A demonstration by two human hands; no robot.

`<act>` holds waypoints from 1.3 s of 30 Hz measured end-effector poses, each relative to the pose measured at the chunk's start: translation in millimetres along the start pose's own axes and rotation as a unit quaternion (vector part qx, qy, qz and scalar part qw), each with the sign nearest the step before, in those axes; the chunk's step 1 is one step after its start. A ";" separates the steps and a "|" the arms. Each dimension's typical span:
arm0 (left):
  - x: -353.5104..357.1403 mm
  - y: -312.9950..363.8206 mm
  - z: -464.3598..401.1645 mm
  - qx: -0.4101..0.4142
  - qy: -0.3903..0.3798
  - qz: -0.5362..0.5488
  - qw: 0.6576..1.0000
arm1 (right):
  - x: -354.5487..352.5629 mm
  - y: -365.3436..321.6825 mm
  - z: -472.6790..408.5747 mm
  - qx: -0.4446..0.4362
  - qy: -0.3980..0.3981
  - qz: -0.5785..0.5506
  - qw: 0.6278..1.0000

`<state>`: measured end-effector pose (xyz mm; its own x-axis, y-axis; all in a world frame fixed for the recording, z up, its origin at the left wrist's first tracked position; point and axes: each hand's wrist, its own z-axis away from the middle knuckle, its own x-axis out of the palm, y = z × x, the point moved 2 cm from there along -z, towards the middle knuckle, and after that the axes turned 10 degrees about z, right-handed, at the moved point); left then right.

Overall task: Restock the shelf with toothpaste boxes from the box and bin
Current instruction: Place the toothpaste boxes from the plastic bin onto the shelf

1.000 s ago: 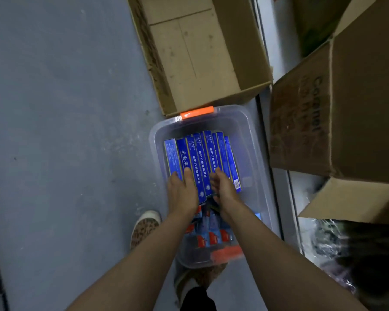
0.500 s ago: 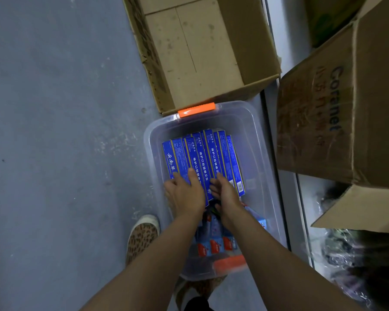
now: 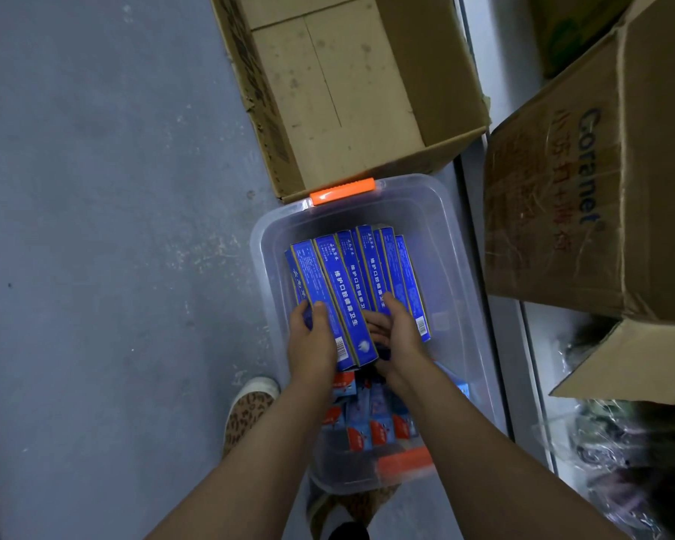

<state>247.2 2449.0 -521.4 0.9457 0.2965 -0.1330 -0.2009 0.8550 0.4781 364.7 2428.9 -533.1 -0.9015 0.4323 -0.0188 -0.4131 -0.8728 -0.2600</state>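
- Up comes the near end of the blue toothpaste boxes [image 3: 357,290], tipped higher than a second ago, with both hands tighter around it.
- Left hand [image 3: 312,341] clamps the left side of the bundle, thumb over the top; right hand [image 3: 396,337] cups the right side, fingers curled underneath. Both grips are closed on the boxes.
- Bundle sits inside the clear plastic bin [image 3: 460,274], long axis running away from the person, far ends fanned out towards the orange latch [image 3: 343,191].
- Both hands hold the near end, about equally close; a straight lift up and back looks like the way out.
- More boxes [image 3: 367,426] lie beneath, red-marked.
- Grey floor [image 3: 106,228], open cardboard box [image 3: 351,91] beyond, printed carton [image 3: 585,196] to the right.
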 end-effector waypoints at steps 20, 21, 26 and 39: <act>8.7 22.3 39.5 -0.051 -0.041 0.099 0.993 | -10.3 -2.3 54.7 -0.161 0.005 -0.069 0.985; 8.9 28.2 46.5 -0.053 -0.042 0.099 0.993 | -12.3 -5.6 63.4 -0.161 0.016 -0.074 0.984; 10.0 65.7 97.4 -0.092 -0.075 0.127 0.985 | -21.5 -28.0 114.6 -0.167 0.052 -0.099 0.980; -11.3 164.1 257.1 -0.066 -0.215 0.179 0.958 | -43.8 -87.5 301.4 -0.252 0.098 -0.204 0.941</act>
<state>269.2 2476.6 -218.2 0.8226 0.4024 0.4017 -0.5352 0.7865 0.3081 401.5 2418.1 -218.5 -0.6197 0.7847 0.0174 -0.5623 -0.4284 -0.7073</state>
